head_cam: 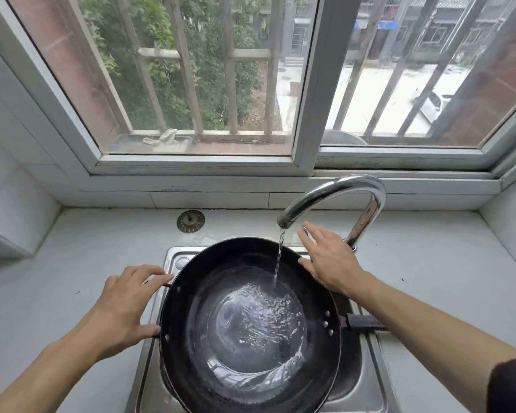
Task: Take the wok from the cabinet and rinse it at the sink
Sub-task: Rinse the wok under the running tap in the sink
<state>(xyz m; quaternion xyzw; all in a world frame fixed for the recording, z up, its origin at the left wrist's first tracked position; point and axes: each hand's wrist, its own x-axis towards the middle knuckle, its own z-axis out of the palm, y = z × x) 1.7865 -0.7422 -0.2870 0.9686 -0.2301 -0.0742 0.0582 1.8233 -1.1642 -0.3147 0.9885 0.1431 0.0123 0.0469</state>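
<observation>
One wok sat in the sink, filling most of the basin, its dark bowl already holding a shallow pool of rippling water. A thin stream fell from the tap and struck the inner wall at about one o'clock, then ran down to the middle. The long handle pointed out toward three o'clock, passing under the right forearm.

The left hand held the rim at nine o'clock — fingers curled over the small loop handle there, thumb pressed near the edge lower down. The right hand was spread and flat, fingers straight, grasping nothing; its thumb lay close to the rim at two o'clock, though whether it touched I could not tell, and its fingertips reached toward the foot of the tap.

The rinse looked to be under way. To do it well, I judged, the left hand should keep its hold so the round-bottomed pan did not rock, while the water was swirled up the walls rather than left pooling — then tipped out away from the body, slowly, so it did not slop onto the counter.

Farther out, a drain strainer lay on the counter at eleven o'clock, and a barred window stood beyond at twelve.
</observation>
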